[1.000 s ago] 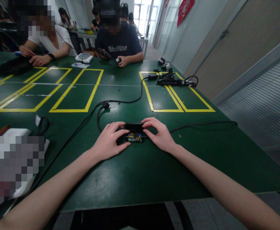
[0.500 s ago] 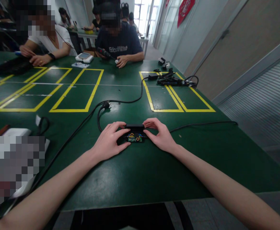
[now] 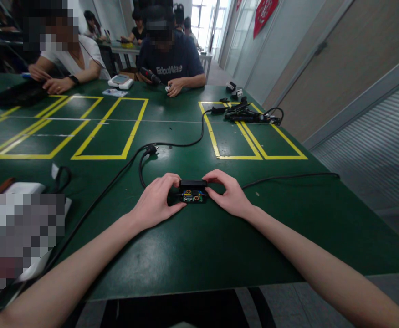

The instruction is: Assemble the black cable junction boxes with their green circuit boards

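Note:
A small black power adapter case lies opened on the green table, its circuit board (image 3: 193, 196) with two copper-coloured ring coils facing up. Along the board's far side the black cover (image 3: 193, 183) is held on edge. My left hand (image 3: 156, 196) closes around the left end, fingertips at the cover and thumb at the near left corner of the case. At the other end, my right hand (image 3: 229, 193) pinches the cover between thumb and fingers. Black cable (image 3: 288, 176) runs off to the right from behind my right hand; a mains plug (image 3: 150, 149) lies beyond my left hand.
Yellow tape outlines (image 3: 99, 157) mark the table (image 3: 199, 255). A pile of black cables and adapters (image 3: 245, 113) lies at the far right. White items stand at the left. Across the table, one person (image 3: 172, 61) holds a power screwdriver (image 3: 150, 76); another person (image 3: 73, 59) sits farther left.
A left finger and thumb tip that overlapped the cover's near face have drawn back to its left end. The cover has shifted slightly toward me. My right hand has barely moved.

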A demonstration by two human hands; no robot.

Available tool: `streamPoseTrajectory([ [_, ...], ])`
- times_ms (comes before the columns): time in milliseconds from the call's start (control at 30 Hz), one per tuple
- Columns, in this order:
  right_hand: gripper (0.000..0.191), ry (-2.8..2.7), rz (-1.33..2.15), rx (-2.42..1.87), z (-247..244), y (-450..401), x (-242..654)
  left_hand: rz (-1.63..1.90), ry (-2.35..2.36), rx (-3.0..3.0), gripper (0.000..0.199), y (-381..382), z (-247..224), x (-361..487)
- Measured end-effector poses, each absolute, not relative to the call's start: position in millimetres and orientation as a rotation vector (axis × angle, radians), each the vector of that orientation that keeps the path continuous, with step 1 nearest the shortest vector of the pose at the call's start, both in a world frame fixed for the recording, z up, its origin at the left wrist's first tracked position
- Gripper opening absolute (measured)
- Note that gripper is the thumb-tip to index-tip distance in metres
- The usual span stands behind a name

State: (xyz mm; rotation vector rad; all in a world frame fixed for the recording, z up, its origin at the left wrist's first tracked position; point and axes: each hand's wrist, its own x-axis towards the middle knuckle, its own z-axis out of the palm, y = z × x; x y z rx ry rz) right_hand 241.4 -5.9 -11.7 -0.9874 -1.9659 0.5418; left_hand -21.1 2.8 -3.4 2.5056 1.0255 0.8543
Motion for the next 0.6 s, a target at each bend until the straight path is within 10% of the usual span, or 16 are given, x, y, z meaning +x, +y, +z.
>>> streamPoseTrajectory([
  [600,0.042,-2.231,0.554,-0.851,-7.9,-9.2,243.7,0.822,0.911,2.495,0.053,2.9,-2.7,-22.3],
])
